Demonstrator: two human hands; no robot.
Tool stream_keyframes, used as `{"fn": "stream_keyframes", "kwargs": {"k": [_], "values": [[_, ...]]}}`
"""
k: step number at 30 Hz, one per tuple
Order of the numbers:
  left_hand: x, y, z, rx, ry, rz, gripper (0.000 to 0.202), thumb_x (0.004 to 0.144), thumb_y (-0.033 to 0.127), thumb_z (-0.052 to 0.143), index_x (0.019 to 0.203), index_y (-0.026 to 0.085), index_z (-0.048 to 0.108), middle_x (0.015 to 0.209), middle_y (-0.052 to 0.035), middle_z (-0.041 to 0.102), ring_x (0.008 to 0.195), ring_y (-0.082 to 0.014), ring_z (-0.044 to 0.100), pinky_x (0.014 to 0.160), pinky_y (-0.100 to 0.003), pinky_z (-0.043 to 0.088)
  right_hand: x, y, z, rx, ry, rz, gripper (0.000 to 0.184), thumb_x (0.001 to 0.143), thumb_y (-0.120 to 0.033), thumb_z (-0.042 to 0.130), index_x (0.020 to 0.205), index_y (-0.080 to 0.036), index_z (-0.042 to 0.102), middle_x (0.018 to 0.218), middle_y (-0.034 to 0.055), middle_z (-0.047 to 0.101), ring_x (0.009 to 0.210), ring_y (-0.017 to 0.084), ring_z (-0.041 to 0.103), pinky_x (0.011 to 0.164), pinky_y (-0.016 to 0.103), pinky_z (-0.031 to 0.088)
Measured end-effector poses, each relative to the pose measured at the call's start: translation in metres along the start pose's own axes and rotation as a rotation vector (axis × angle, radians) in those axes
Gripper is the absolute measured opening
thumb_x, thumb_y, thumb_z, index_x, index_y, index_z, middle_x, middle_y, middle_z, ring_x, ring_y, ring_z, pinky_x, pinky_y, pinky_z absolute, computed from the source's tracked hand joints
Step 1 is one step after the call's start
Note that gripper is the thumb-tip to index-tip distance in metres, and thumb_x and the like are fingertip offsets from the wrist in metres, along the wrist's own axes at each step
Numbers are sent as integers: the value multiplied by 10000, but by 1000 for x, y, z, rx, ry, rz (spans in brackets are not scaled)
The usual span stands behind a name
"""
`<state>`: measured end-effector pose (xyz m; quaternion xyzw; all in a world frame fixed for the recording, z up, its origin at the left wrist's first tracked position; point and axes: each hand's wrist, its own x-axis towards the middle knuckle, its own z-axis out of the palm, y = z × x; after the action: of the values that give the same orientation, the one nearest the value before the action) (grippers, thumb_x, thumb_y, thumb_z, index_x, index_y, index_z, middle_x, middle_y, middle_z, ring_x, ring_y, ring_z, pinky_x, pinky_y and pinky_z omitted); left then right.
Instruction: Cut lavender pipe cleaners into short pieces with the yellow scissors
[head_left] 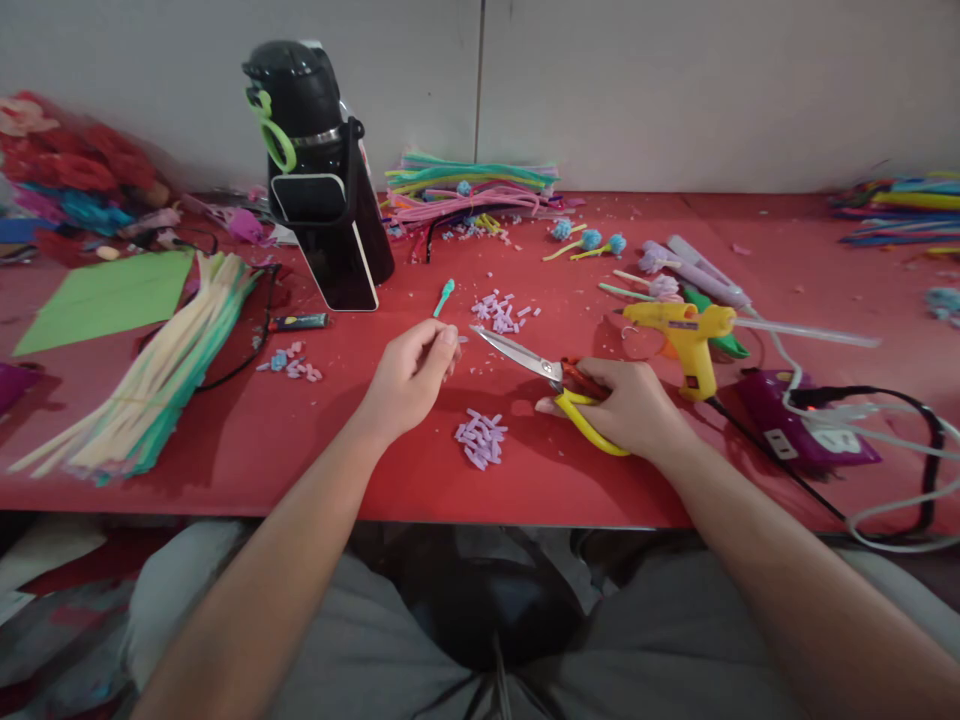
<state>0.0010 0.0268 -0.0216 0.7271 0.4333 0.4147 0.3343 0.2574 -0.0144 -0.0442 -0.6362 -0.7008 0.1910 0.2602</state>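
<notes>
My right hand point(634, 408) grips yellow-handled scissors point(551, 380) resting low over the red table point(247, 430), blades pointing left and nearly closed. My left hand point(412, 375) is curled, fingers pinched together near the blade tips; what it pinches is too small to name. A small heap of cut lilac pipe-cleaner bits point(480, 440) lies between my hands, and a second heap point(501, 312) lies beyond the blades. A teal stick point(444, 296) lies just past my left hand.
A yellow glue gun point(686, 335) stands right of the scissors, with a purple power strip point(806, 428) and cables. A black flask and phone point(322, 180) stand at the back left. Pipe-cleaner bundles point(150, 380) lie left and behind point(469, 190). Green paper point(109, 295) lies far left.
</notes>
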Motion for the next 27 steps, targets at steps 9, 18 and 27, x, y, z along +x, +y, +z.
{"fn": "stream_keyframes", "kwargs": {"k": [9,18,27], "values": [[-1,2,0,13,-4,2,410,1011,334,421,631,187,470,586,2,498,559,-104,476,550,-240,406,-2,0,0,-22,-19,-18,643,615,-800,675,601,-210,419,546,-47,350,555,106,283,483,260,255],[-1,1,0,0,3,1,389,1005,349,437,657,184,488,598,4,502,557,-100,477,536,-236,400,-2,-1,-1,-36,-22,-24,662,617,-805,667,592,-215,367,544,-43,362,554,105,285,489,259,255],[0,2,0,10,-3,-7,366,1001,357,445,685,184,512,602,1,518,555,-99,491,526,-229,406,-1,-1,0,-39,-13,-41,676,627,-821,645,579,-214,351,536,-43,366,549,104,274,490,264,259]]}}
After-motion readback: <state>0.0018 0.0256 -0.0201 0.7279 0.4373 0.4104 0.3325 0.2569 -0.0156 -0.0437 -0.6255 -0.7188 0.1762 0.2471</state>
